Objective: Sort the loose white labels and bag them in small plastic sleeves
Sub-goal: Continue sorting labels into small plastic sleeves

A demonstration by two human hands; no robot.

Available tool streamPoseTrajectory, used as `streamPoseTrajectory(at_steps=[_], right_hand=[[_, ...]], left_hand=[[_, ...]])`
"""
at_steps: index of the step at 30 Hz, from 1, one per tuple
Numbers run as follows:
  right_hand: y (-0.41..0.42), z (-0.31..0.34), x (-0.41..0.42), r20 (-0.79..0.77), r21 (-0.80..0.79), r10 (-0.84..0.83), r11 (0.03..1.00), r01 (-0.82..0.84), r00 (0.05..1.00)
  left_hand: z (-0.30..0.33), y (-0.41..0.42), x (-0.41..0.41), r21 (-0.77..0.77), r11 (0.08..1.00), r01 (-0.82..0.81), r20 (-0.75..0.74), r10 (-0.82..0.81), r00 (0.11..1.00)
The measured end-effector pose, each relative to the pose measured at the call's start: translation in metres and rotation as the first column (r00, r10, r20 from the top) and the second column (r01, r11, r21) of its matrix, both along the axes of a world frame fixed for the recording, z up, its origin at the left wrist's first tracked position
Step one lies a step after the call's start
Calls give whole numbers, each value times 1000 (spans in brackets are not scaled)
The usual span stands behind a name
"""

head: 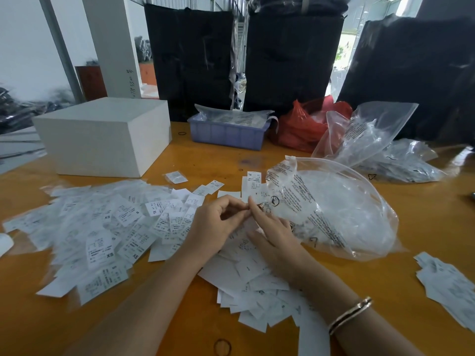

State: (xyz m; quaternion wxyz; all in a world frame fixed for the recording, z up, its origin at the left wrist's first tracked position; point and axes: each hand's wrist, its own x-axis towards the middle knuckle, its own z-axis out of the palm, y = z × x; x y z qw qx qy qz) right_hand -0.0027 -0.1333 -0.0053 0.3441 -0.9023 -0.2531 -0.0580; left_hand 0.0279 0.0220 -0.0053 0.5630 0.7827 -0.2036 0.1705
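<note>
Both hands, left hand (218, 222) and right hand (270, 227), pinch something small between fingertips; what, I cannot tell. Loose white printed labels (108, 227) still cover the orange table (424, 227) toward nine o'clock; most bagging remains.

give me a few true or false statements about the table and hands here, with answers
1. A white box stands at the far left of the table. True.
2. The tray behind the labels is red. False: it is pale blue; a red bag lies beside it.
3. The left hand and right hand meet at their fingertips. True.
4. The bracelet is on the left wrist. False: it is on the right.
5. The big clear bag lies left of the hands. False: it lies to their right.
</note>
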Motion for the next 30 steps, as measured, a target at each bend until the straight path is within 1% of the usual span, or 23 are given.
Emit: streamPoseTrajectory(at_steps=[2, 3, 4, 6, 7, 8, 9, 10, 12, 13, 14, 15, 16, 17, 19, 20, 21, 23, 25, 26, 28, 30], right_hand=[[-2, 2, 1, 58, -22, -22, 999, 23, 998], [-4, 3, 2, 133, 8, -93, 996, 93, 987], [-7, 4, 4, 219, 83, -205, 978, 192, 954], [-20, 8, 10, 342, 308, -456, 880, 361, 822], [-29, 10, 13, 361, 381, -556, 821, 425, 749], [-39, 11, 16, 352, 405, -631, 769, 495, 692], [-50, 11, 19, 315, 386, -687, 723, 573, 655], [-60, 9, 23, 254, 328, -729, 683, 653, 635], [-74, 4, 28, 93, 124, -776, 630, 766, 623], [-77, 1, 30, 37, 1, -781, 623, 782, 623], [-78, -1, 31, 22, -110, -779, 622, 776, 627], [-78, -3, 33, 36, -188, -774, 616, 765, 632], [-78, -3, 34, 58, -224, -772, 608, 762, 633], [-77, -3, 35, 77, -226, -774, 601, 767, 629], [-77, -3, 36, 91, -174, -788, 589, 789, 609], [-78, -4, 37, 90, -134, -798, 583, 802, 595], [-79, -4, 37, 87, -92, -809, 575, 813, 582], [-81, -5, 39, 74, -11, -824, 563, 826, 562], [-82, -6, 40, 60, 53, -828, 561, 826, 558], [-83, -6, 40, 53, 81, -828, 560, 824, 558], [-83, -6, 40, 40, 151, -832, 553, 820, 554], [-83, -5, 39, 53, 234, -833, 546, 804, 550]], left_hand=[[2, 1, 0, 7, 1000, -18, -10, 18, 1000], [2, 2, -1, 20, 999, -45, -4, 45, 999], [3, 3, 0, 36, 995, -94, 9, 93, 996], [4, 8, 1, 55, 968, -246, 30, 245, 969], [5, 11, 3, 61, 940, -336, 34, 335, 942], [5, 14, 4, 68, 905, -419, 40, 417, 908], [6, 18, 5, 75, 873, -482, 47, 480, 876], [7, 21, 6, 83, 846, -527, 60, 523, 850], [7, 26, 8, 111, 810, -575, 84, 569, 818], [7, 28, 8, 137, 797, -588, 88, 582, 809], [7, 31, 8, 176, 783, -597, 85, 592, 802], [6, 33, 8, 230, 764, -602, 81, 602, 794], [5, 35, 8, 300, 734, -609, 84, 616, 784], [4, 37, 8, 374, 693, -617, 101, 631, 769], [4, 37, 6, 469, 612, -637, 160, 651, 743], [5, 35, 5, 475, 604, -641, 190, 640, 744], [6, 31, 4, 464, 624, -629, 215, 610, 763], [7, 23, 3, 431, 720, -544, 238, 491, 838], [6, 14, 0, 418, 819, -394, 219, 330, 918], [5, 10, -1, 428, 845, -322, 210, 253, 944], [3, 5, -4, 440, 872, -215, 194, 141, 971], [1, 2, -6, 418, 895, -157, 173, 91, 981]])
